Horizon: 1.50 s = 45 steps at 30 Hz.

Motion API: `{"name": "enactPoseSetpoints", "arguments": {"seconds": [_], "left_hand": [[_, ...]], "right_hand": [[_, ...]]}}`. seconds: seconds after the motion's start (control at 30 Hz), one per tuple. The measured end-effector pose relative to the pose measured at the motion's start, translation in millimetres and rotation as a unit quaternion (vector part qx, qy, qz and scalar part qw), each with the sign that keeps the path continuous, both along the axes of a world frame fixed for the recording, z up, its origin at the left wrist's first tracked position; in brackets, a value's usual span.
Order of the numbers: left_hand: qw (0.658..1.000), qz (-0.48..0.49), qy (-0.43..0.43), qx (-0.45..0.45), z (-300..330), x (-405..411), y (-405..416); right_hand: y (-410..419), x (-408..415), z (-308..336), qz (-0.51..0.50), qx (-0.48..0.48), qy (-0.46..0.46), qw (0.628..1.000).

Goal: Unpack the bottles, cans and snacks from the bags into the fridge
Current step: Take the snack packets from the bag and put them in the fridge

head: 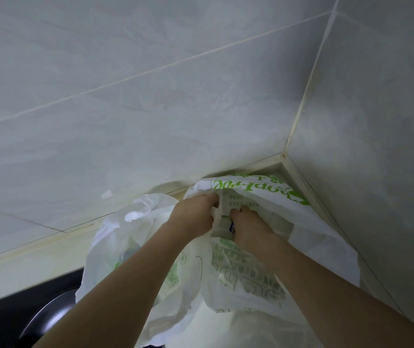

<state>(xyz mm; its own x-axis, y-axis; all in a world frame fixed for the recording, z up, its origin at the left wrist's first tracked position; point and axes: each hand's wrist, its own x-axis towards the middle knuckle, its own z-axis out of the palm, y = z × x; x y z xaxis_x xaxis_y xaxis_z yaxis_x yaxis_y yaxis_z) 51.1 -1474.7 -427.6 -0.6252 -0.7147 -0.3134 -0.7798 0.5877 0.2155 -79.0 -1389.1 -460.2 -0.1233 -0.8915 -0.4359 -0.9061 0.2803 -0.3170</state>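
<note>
A white plastic bag with green print stands on the counter in the wall corner. A second white bag slumps to its left. My left hand grips the rim of the printed bag at its opening. My right hand reaches down into the opening with its fingers curled round something pale; a small blue-and-white bit shows beside it. What it holds is mostly hidden by the plastic. No fridge is in view.
Grey tiled walls meet in a corner just behind the bags. A pale counter edge runs along the left wall. A black hob with a dark round pan lies at the lower left.
</note>
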Motion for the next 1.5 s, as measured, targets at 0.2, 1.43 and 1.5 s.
{"name": "enactPoseSetpoints", "arguments": {"seconds": [0.2, 1.43, 1.5], "left_hand": [[0.985, 0.072, 0.139, 0.068, 50, 15, 9], [0.612, 0.644, 0.433, -0.154, 237, 427, 391], [0.591, 0.669, 0.416, -0.172, 238, 436, 411]], "right_hand": [[15, -2, 42, -0.04, -0.051, -0.054, 0.996], [204, 412, 261, 0.143, -0.061, -0.47, 0.869], [211, 433, 262, 0.175, -0.05, -0.479, 0.859]]}}
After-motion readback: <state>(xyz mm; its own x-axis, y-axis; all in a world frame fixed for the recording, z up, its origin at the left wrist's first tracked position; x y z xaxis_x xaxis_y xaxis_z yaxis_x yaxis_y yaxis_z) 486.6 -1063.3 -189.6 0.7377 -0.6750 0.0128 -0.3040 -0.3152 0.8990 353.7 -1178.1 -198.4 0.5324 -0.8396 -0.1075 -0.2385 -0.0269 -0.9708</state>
